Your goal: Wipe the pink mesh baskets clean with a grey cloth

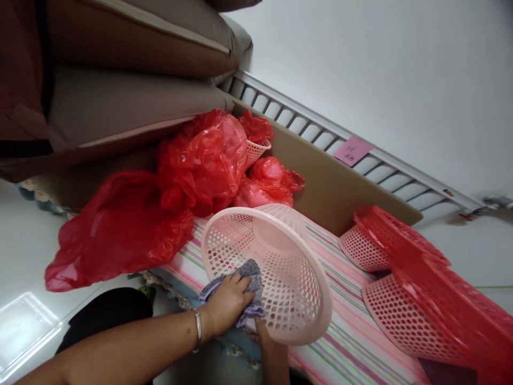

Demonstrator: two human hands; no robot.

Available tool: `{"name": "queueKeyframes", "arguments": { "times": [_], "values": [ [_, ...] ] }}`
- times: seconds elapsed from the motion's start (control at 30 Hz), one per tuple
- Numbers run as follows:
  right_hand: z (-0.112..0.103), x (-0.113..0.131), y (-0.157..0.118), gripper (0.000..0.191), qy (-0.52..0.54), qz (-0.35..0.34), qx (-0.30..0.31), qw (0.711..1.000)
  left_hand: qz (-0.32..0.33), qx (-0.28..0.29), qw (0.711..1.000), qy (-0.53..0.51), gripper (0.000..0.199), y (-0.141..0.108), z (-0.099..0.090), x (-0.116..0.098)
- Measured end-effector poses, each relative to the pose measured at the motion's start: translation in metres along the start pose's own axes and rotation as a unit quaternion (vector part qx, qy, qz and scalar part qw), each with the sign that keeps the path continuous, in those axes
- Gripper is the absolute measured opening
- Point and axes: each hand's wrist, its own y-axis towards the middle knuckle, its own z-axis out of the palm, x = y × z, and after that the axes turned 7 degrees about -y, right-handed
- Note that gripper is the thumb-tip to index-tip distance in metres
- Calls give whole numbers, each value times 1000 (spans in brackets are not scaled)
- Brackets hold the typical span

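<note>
A pink perforated plastic basket (pixel 280 235) lies tilted on a striped cloth (pixel 348 342), its opening facing me. My left hand (pixel 230 302), with a silver bracelet at the wrist, holds a grey cloth with purple edging (pixel 253 272) against the basket's inner side near the lower left rim. Just to the right, my right hand (pixel 262 334) is at the lower rim, its thumb side over the edge and most of its fingers hidden under the basket.
Red plastic bags (pixel 208 155) are heaped behind and left of the basket, one (pixel 124 230) hanging past the edge. Pink baskets (pixel 409 315) with red plastic stand at the right. Behind are a tan board (pixel 320 187), a white radiator (pixel 308 128) and grey cushions (pixel 132 101).
</note>
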Motion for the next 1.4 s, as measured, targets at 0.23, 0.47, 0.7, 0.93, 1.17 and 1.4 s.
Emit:
{"name": "queueKeyframes", "arguments": {
  "times": [0.23,0.47,0.7,0.93,1.17,1.4],
  "values": [
    [-64,26,13,42,-12,10,64,998,16,6,1000,15,18,11,-10,17],
    [-110,65,10,33,-231,-51,-4,972,-40,-4,999,7,19,16,-13,29],
    [-52,17,-10,41,-82,11,10,997,-50,-21,997,-55,26,16,-12,21],
    [-13,1,-6,42,14,28,62,998,-7,-7,994,-110,36,4,1,3],
    [-42,11,4,38,2,6,76,997,6,7,999,-42,25,14,-9,18],
    [-101,56,7,37,-191,-50,84,977,-63,-7,998,-18,21,17,-16,27]
  ]
}}
